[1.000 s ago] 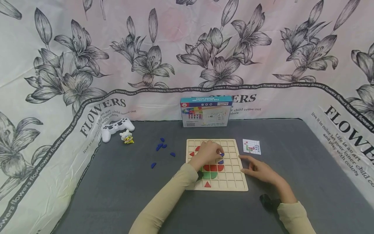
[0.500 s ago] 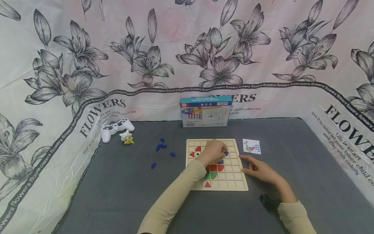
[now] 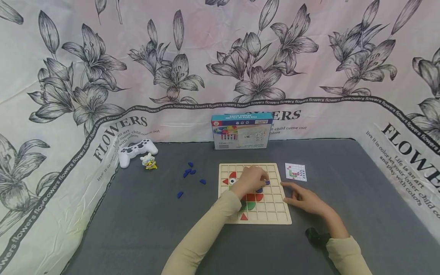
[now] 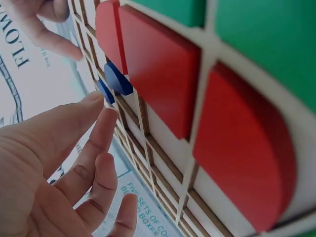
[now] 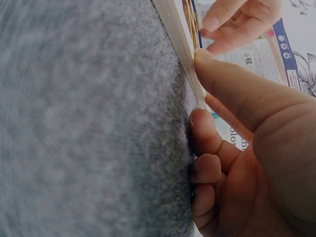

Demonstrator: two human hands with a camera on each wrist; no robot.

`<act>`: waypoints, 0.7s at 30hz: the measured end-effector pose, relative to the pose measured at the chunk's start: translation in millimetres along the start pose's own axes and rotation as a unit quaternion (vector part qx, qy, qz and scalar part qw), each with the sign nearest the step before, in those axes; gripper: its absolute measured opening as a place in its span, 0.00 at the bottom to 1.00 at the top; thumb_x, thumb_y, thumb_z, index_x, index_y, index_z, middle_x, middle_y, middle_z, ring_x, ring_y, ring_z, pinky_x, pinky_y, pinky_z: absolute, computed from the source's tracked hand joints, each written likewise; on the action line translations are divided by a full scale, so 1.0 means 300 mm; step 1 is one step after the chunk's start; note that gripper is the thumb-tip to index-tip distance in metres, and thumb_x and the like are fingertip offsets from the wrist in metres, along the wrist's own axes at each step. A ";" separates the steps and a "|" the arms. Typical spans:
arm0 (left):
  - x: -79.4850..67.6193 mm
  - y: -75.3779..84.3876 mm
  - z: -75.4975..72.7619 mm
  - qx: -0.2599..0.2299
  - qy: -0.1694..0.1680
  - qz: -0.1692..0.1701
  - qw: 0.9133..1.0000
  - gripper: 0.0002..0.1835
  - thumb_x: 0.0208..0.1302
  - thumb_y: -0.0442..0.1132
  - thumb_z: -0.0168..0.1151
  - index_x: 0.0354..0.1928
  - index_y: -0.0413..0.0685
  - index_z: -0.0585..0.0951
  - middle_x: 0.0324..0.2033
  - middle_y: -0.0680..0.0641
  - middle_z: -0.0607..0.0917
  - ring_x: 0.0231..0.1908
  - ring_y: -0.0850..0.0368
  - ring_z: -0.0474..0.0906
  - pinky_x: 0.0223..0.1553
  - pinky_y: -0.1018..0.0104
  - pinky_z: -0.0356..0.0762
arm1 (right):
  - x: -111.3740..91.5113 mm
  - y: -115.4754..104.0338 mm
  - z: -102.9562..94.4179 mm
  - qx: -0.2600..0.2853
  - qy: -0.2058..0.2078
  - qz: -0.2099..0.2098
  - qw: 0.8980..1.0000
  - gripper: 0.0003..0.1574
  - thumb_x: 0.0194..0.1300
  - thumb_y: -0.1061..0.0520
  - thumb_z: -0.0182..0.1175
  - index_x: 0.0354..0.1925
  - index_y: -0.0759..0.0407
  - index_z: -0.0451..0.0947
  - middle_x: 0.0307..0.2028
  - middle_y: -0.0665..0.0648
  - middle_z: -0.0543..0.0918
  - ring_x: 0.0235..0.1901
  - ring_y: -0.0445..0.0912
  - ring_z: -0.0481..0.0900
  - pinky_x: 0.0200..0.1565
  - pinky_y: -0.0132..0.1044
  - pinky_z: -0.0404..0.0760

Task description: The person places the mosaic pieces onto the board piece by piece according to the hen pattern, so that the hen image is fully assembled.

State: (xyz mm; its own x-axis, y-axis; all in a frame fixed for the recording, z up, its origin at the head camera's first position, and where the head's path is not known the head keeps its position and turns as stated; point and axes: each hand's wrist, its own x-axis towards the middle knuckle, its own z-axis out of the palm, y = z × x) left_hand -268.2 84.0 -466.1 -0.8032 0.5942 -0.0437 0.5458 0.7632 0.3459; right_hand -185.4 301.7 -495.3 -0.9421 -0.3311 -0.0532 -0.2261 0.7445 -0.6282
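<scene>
A wooden grid board point(image 3: 271, 218) lies flat, bearing red, green and blue flat pieces. My left hand point(image 3: 250, 179) is over its upper middle, thumb and index fingertips pinching a blue half-round piece point(image 4: 105, 92) at a grid cell. Beside that, a second blue half-round piece point(image 4: 117, 80) sits next to the red pieces point(image 4: 158, 69). A red triangle point(image 3: 244, 217) lies near the front edge. At the board's right side rests my right hand point(image 3: 306, 199); its thumb point(image 5: 217, 69) touches the board's edge and the other fingers lie loosely bent at the table.
Several loose blue half-round pieces point(image 3: 203, 181) lie left of the board. A patterned card point(image 3: 295, 172) is to its right, and a box point(image 3: 242, 131) stands behind. Farther left are a white game controller point(image 3: 138, 151) and a small figurine point(image 3: 149, 161).
The left hand has moved a little to the right over the board with the blue half-round piece, then slightly toward the front. My right hand has kept its place at the board's edge.
</scene>
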 end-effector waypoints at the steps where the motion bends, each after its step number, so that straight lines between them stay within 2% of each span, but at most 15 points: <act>1: -0.005 -0.004 -0.002 -0.004 0.003 0.000 1.000 0.09 0.60 0.42 0.62 0.41 0.62 0.85 0.37 0.61 0.84 0.42 0.63 0.75 0.52 0.59 0.65 | 0.000 0.000 0.000 0.000 -0.001 0.001 1.000 0.37 0.60 0.44 0.61 0.64 0.51 0.64 0.23 0.48 0.69 0.18 0.36 0.63 0.22 0.30 0.62; 10: -0.076 -0.051 -0.047 -0.032 0.033 -0.004 0.999 0.09 0.60 0.43 0.62 0.43 0.59 0.85 0.35 0.58 0.85 0.43 0.60 0.74 0.47 0.59 0.66 | 0.001 0.001 -0.001 0.001 -0.003 0.011 1.000 0.38 0.59 0.43 0.61 0.64 0.51 0.63 0.24 0.49 0.69 0.19 0.37 0.63 0.22 0.30 0.62; 21: -0.196 -0.162 -0.090 -0.052 0.076 -0.028 0.995 0.08 0.59 0.42 0.64 0.41 0.57 0.85 0.34 0.56 0.85 0.42 0.56 0.75 0.48 0.53 0.68 | 0.000 -0.003 0.000 -0.001 0.001 0.006 1.000 0.38 0.59 0.43 0.61 0.64 0.50 0.63 0.23 0.49 0.69 0.19 0.37 0.63 0.22 0.30 0.62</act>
State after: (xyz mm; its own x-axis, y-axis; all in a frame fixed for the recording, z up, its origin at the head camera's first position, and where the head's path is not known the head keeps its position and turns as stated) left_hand -254.0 5.1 -455.1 -0.8627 0.5002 0.0740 0.4779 0.7589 0.4423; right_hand -185.2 301.1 -494.7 -0.9451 -0.3211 -0.0603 -0.2146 0.7494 -0.6263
